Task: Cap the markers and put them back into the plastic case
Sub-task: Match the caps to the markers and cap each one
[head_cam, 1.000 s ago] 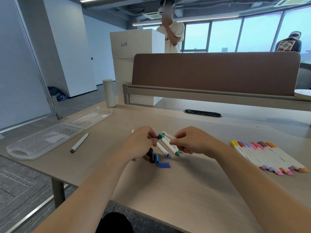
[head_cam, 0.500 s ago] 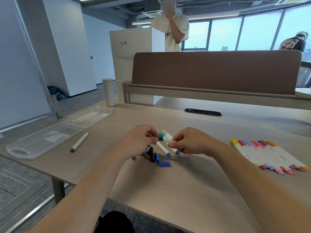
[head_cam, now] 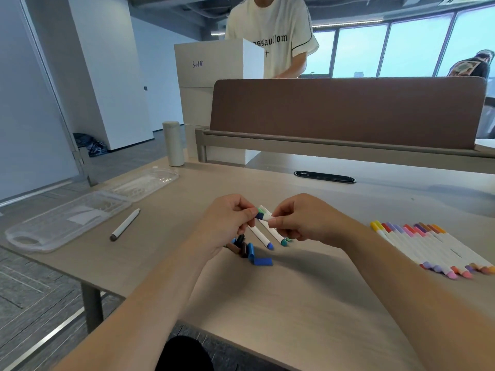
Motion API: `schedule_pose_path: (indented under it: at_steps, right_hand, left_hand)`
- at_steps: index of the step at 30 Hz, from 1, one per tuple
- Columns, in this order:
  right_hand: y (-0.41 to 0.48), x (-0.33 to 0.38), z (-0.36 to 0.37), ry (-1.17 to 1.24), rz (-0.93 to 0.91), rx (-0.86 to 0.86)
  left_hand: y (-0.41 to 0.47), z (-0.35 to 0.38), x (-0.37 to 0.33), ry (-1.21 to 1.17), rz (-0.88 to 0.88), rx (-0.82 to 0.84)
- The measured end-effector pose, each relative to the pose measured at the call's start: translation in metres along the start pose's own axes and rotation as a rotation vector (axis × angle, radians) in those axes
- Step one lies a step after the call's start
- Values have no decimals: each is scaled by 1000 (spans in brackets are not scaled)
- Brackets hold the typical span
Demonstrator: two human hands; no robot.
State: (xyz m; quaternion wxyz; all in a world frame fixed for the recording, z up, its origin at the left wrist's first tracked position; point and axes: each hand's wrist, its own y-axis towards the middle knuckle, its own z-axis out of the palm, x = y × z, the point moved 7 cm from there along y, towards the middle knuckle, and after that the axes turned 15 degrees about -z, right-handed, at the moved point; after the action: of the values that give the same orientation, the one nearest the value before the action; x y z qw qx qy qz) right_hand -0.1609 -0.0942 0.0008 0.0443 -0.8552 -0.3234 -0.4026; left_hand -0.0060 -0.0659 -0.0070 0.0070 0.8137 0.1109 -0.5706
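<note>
Head view: since half a second ago the hands have drawn closer at frame centre, and less white barrel shows between them. The left hand [head_cam: 227, 223] pinches the dark blue cap [head_cam: 259, 216] between curled thumb and forefinger. The right hand [head_cam: 302, 220] pinches the marker [head_cam: 267, 217], with the cap against its end. The plastic case [head_cam: 67, 223] lies open at middle left.

The desk [head_cam: 308, 303] top is pale wood grain, smooth and matt, and the open case [head_cam: 53, 231] on it is clear, glossy plastic. The markers [head_cam: 417, 245] have smooth white plastic barrels. The divider panel [head_cam: 348, 111] looks like matt brown cloth above a dull metal rail [head_cam: 334, 151].
</note>
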Motion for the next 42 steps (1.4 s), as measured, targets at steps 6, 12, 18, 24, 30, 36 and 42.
schedule_pose_path:
  at_steps: [6, 12, 18, 24, 30, 36, 42]
  right_hand:
    - [23, -32, -16, -168, 132, -144]
    - [39, -84, -23, -386, 347, -254]
    - [45, -92, -17, -338, 422, -252]
    - [43, -88, -17, -288, 379, -266]
    - [47, -61, -8, -333, 226, -263]
    - [46, -48, 0, -293, 165, -241]
    - [46, -39, 12, -297, 134, -182]
  left_hand:
    - [18, 3, -6, -40, -32, -137]
    - [28, 1, 1, 78, -55, -122]
    - [25, 0, 3, 283, -16, -75]
    - [23, -2, 9, 402, 14, -40]
    - [6, 18, 9, 679, 63, 121]
    - [-1, 31, 14, 845, 109, 224]
    - [-1, 38, 17, 897, 167, 229]
